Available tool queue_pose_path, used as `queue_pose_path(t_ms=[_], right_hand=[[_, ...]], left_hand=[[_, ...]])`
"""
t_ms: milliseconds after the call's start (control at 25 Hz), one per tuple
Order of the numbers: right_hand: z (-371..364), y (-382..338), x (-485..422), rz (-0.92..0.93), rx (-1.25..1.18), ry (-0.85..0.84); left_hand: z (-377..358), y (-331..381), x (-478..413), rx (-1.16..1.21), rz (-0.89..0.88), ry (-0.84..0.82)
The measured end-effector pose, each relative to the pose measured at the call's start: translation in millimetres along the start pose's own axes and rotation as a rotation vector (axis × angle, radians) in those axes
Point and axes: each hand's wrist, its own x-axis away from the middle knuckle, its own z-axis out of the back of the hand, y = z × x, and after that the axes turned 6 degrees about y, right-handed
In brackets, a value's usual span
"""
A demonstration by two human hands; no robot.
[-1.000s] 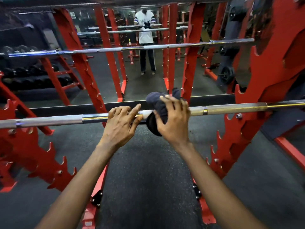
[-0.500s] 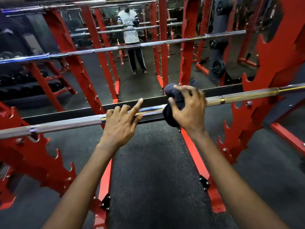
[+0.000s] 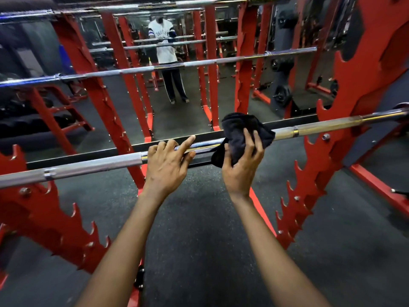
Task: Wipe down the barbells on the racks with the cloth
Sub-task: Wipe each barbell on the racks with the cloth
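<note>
While the left hand (image 3: 166, 165) steadies the nearest barbell (image 3: 88, 166), with three fingers curled over the top, the thumb below and the index finger lying straight along the steel, the right hand (image 3: 241, 167) works a dark cloth (image 3: 241, 127) on the same bar. The right hand's fingers and thumb are closed around the bunched cloth, which wraps the shaft and bulges above it.

A second ago the two hands sat almost side by side near the middle of the bar. Now a short stretch of bare, shiny shaft shows between them. The cloth has travelled toward the person's right, closer to the collar and the sleeve beyond it. The left hand has kept its place.

That suggests the middle section has been wiped and the right end comes next. The left part of the bar would remain to do.

This barbell lies across the hooks of a red rack (image 3: 321, 173), well above a dark rubber floor (image 3: 199, 229). A second barbell (image 3: 137, 70) rests higher and farther back, with more bars above it, none being touched. Behind them a mirror (image 3: 188, 111) reflects a standing person.
</note>
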Motion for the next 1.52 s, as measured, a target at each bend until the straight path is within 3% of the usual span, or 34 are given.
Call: queue_pose_path(t_ms=[240,480,560,680,760,840,880,960,1000,1080,1160,1280,1520], right_hand=[[-6,-20,14,-0.384,-0.286,0.173],[-12,-27,8,-1.072,-0.885,0.375],[-15,-20,-2,-1.259,-1.068,0.349],[-15,-6,-17,-1.319,-1.306,0.229],[-9,-3,-16,-1.287,-1.322,0.191],[7,-10,-10,-1.176,-0.983,0.171],[14,-12,-7,-1.042,-0.742,0.180],[21,-19,-2,-0.579,-0.321,0.194],[21,-26,-4,-0.378,-0.193,0.127],[19,-32,-20,-0.149,0.023,-0.054],[15,-25,-36,-0.111,0.141,-0.123],[17,-16,-63,-0.096,0.115,-0.078],[6,-42,-28,0.119,0.234,-0.307]], left_hand=[[2,3,-1,0.018,0.021,0.012],[2,4,-1,0.032,0.027,0.003],[3,4,-1,0.026,0.030,0.000],[5,5,-3,0.032,0.036,-0.020],[5,5,-2,0.026,0.031,-0.025],[5,5,-1,0.031,0.032,-0.023],[5,4,-1,0.035,0.032,-0.025],[4,5,0,0.035,0.033,-0.029],[5,5,0,0.035,0.034,-0.032],[7,3,-1,0.056,0.031,-0.062],[10,-1,0,0.076,0.010,-0.101],[12,-5,1,0.092,-0.016,-0.130],[13,-24,1,0.016,0.050,-0.059]])
